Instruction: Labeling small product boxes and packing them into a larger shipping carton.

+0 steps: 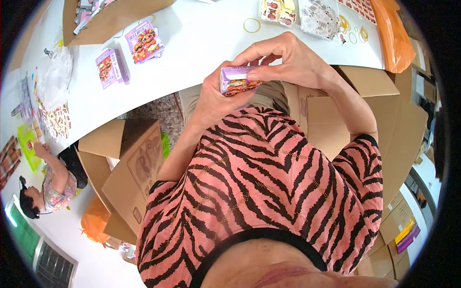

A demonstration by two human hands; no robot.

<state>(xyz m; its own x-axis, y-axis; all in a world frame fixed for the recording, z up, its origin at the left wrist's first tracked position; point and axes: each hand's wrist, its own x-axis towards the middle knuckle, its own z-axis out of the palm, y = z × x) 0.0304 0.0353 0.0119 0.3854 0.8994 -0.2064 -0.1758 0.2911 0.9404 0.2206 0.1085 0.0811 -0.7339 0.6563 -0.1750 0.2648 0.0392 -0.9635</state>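
A small purple printed carton (240, 86) is held up over my lap, just off the table's near edge. My left hand (215, 98) wraps round its left side and underside. The fingers and thumb of my right hand (281, 60) pinch its upper edge, where a pale flap shows. What the carton holds inside is hidden. Beyond my hands on the white table (192, 53) lie flattened purple cartons in one pile (144, 42) and another purple carton stack (111, 68) to its left.
An open cardboard box (110, 21) of printed pieces stands far left. Clear bags of small printed items (319, 19), rubber bands (251, 25) and an orange bag (391, 36) lie along the far right. Cardboard boxes (137, 173) flank me. Another person (55, 185) works at the left.
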